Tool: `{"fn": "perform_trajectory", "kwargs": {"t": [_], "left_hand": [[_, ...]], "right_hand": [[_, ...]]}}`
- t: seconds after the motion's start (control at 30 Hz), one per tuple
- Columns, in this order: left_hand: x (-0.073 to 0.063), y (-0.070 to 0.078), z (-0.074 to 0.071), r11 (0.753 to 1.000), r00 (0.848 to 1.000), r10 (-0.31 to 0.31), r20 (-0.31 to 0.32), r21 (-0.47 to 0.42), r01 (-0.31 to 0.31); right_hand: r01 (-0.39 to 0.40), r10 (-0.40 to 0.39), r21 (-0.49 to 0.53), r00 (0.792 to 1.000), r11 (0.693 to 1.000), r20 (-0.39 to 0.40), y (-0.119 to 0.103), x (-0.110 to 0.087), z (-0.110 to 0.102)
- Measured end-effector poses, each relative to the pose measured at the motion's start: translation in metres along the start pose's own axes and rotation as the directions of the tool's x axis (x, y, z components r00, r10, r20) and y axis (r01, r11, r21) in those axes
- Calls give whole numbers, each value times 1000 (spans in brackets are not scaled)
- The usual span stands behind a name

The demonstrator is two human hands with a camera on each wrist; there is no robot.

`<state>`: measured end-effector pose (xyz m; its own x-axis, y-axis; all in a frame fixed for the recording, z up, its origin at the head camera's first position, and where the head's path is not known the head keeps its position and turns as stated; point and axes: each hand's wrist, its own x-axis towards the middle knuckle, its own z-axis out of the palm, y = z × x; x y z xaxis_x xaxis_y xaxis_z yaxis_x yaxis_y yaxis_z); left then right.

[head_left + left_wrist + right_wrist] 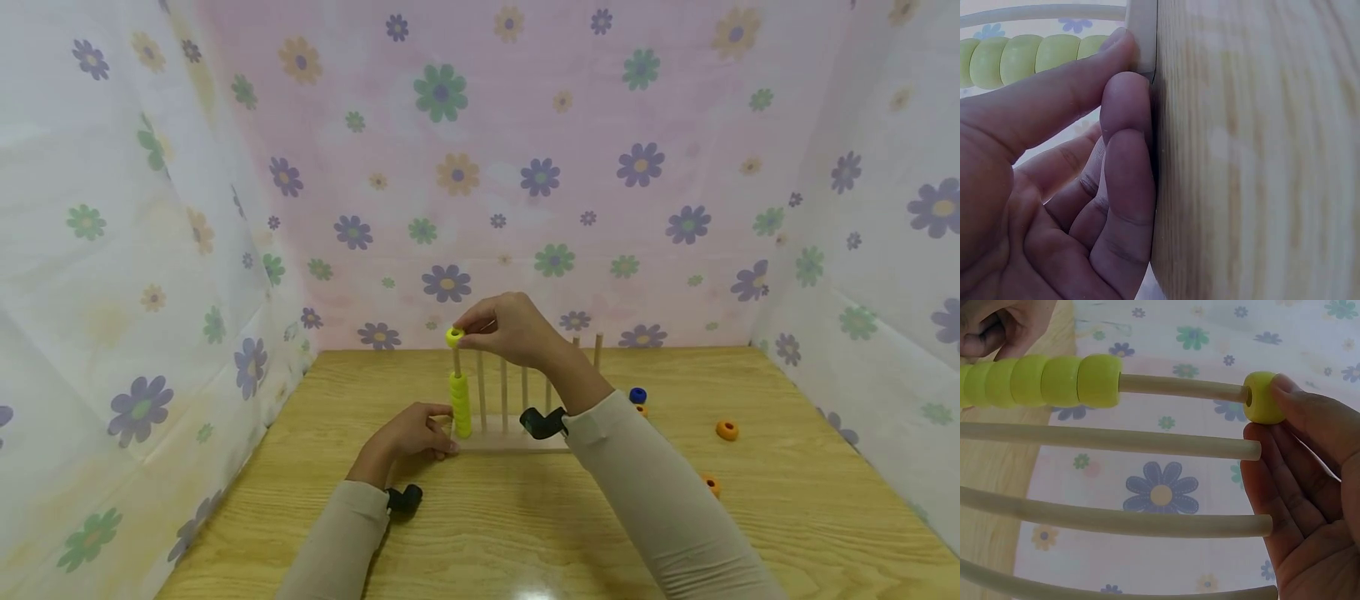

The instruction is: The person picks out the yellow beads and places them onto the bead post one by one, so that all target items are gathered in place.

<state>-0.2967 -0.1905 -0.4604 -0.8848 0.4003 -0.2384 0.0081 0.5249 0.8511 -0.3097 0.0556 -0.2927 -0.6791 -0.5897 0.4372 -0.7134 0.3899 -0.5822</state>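
Observation:
My right hand (517, 330) pinches a yellow bead (1264, 403) between thumb and fingers at the top of the leftmost peg (1182, 386). The peg's tip meets the hole of that bead. Lower on the same peg sits a stack of several yellow beads (460, 407). Bare wooden pegs (1147, 442) stand alongside, one touching the fingers in the right wrist view. At the left end of the wooden rack's base (517, 445), my left hand (412, 432) grips the rack low against the tabletop, its thumb on the base in the left wrist view.
Right of the rack, a blue bead (637, 395) lies close to an orange bead (642, 410). Another orange bead (727, 430) is farther right, and one more orange bead (712, 485) is partly behind the right sleeve (660, 492). Flowered cloth (525, 167) walls surround the wooden table (480, 542).

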Motion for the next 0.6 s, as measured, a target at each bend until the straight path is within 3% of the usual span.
{"fn": "perform_trajectory", "kwargs": {"t": [0.6], "left_hand": [[-1,1,-1,1000,1000,-5,4,-2,5]], "right_hand": [[-36,36,-6,999,999,7,1,1,1]]}}
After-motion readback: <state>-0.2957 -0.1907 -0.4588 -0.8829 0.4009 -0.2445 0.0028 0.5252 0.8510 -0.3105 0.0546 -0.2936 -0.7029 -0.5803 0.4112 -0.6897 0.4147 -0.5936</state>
